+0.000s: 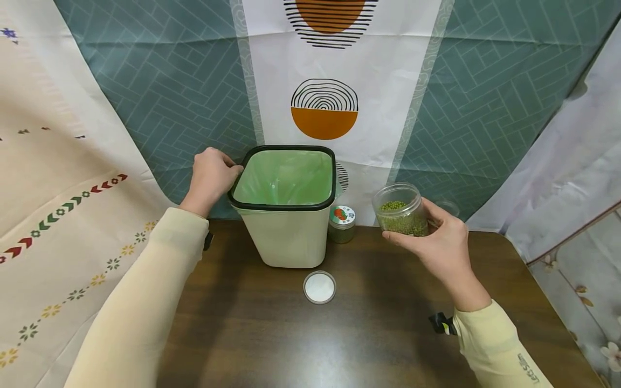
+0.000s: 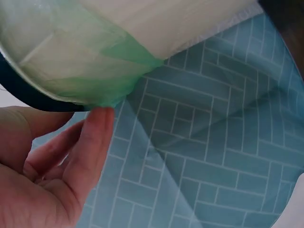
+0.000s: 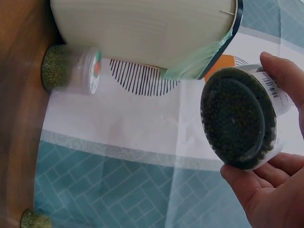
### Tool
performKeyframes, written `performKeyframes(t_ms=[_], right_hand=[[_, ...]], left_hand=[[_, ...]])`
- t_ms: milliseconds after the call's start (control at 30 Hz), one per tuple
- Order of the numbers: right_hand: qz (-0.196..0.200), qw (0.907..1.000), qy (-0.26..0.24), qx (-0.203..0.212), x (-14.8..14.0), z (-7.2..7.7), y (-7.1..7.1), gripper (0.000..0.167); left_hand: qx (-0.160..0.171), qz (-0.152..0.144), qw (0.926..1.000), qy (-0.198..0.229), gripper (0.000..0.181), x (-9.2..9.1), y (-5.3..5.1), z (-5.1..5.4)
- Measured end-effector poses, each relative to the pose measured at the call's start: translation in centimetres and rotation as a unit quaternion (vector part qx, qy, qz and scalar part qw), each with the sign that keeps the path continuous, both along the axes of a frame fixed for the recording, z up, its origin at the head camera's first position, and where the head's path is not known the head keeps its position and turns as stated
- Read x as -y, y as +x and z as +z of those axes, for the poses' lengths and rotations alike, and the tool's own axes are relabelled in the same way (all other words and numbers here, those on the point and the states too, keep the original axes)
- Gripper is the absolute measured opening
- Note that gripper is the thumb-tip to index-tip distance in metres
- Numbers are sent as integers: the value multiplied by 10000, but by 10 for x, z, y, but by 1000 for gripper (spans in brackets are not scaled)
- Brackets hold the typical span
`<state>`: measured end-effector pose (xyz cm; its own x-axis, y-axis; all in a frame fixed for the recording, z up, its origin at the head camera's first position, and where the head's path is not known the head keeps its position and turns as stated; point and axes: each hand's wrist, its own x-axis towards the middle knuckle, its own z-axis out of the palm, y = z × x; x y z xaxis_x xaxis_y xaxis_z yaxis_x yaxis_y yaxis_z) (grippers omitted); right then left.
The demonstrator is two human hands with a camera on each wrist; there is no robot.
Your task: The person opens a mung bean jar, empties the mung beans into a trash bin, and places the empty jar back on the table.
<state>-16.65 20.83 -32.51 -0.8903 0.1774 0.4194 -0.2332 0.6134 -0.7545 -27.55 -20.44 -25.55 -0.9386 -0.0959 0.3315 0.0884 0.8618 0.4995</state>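
My left hand (image 1: 213,175) grips the black rim at the left side of a cream trash bin (image 1: 286,237), lined with a green plastic bag (image 1: 286,167). In the left wrist view, the fingertips (image 2: 102,114) meet the rim's edge where the bag folds over it. My right hand (image 1: 441,240) holds a clear open-topped jar of green mung beans (image 1: 402,218) above the table, right of the bin. The jar is tilted, its dark base (image 3: 235,118) facing the right wrist camera. Fingers and thumb clasp its sides.
A lidded jar (image 1: 342,223) with a tomato-like sticker stands against the bin's right side. A round white lid (image 1: 319,286) lies before the bin on the wooden table (image 1: 271,334). Another jar (image 3: 35,219) stands behind my right hand. Patterned cloth (image 1: 499,108) hangs behind.
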Motion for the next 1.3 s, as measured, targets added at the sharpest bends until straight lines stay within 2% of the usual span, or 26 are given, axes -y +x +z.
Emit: performKeyframes(t_ms=[67,267,467,600,1000,1167,1300], right_hand=[[10,10000,32,-12,0,4,-2,86],[85,9997,141,-179,1,17,-12,83],[109,9993,346,-104,1,29,-24,86],[133,9992,375,-17,5,39,-36,88],[365,9959,750,-362,19,84,-66,85],[463,9932,1024,-294,26,101,-77,89],[746,9867,1398,-375,35,114,-86,87]], left_hand=[[193,-10,9998,11,26,0,-2,1],[412,-7,9991,-23,26,-2,-6,4],[761,250,9966,-210,26,-1,-7,12],[794,339,9958,-307,25,2,-7,16],[834,260,9961,-84,16,2,-12,20],[1153,214,9931,-74,19,-3,-13,24],[1446,242,9891,-129,19,-8,-14,25]])
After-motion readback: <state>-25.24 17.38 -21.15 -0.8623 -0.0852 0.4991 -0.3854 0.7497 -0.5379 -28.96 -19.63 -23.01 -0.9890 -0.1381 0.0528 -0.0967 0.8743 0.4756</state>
